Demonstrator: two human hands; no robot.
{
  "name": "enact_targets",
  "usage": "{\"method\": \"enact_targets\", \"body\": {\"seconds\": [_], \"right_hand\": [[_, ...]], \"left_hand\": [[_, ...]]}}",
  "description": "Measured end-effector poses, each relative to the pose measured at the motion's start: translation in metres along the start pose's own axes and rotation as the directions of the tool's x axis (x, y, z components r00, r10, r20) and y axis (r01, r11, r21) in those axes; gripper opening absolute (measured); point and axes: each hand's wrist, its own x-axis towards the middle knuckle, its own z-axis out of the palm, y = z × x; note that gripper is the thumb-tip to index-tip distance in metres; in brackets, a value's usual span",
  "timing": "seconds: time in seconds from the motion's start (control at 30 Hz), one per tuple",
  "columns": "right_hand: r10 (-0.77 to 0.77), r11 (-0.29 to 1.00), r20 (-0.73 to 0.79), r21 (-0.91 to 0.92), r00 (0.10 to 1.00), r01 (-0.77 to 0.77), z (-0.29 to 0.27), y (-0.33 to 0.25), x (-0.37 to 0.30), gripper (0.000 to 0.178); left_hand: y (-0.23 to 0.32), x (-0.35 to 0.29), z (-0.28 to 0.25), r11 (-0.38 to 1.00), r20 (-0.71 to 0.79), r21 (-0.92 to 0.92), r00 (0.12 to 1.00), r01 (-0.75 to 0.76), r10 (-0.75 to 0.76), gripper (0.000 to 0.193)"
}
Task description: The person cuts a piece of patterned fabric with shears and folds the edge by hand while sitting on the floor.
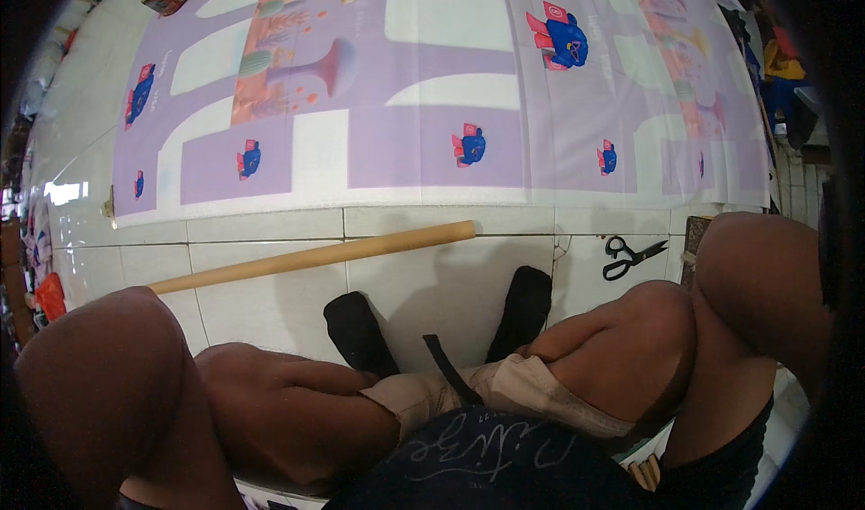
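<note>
Looks like a waiting step, with both arms (95, 375) bent and both hands out of sight. Cannot tell whether apart, together or clamped on something. See the big purple cloth (432, 95) laid on the tile floor (432, 294), out past the black socks (360, 330). Find the long tan tube (315, 259) near its close edge, and the black scissors (643, 255) lying off to the right. Probably calls next for bringing the hands down to the cloth, tube or scissors.
</note>
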Motion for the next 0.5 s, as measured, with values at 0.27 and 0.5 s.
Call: {"method": "enact_targets", "body": {"seconds": [0.27,0.5], "right_hand": [[0.007,1.000,0.016,0.000,1.000,-0.007,0.001,0.004,0.001,0.028],[-0.036,0.999,0.048,0.016,0.998,0.036,0.011,-0.004,0.016,0.029]], "left_hand": [[0.002,0.002,0.006,1.000,0.012,-0.015,1.000,-0.010,0.010,0.038],[0.011,0.006,0.002,1.000,0.010,-0.011,1.000,-0.020,0.020,0.040]]}}
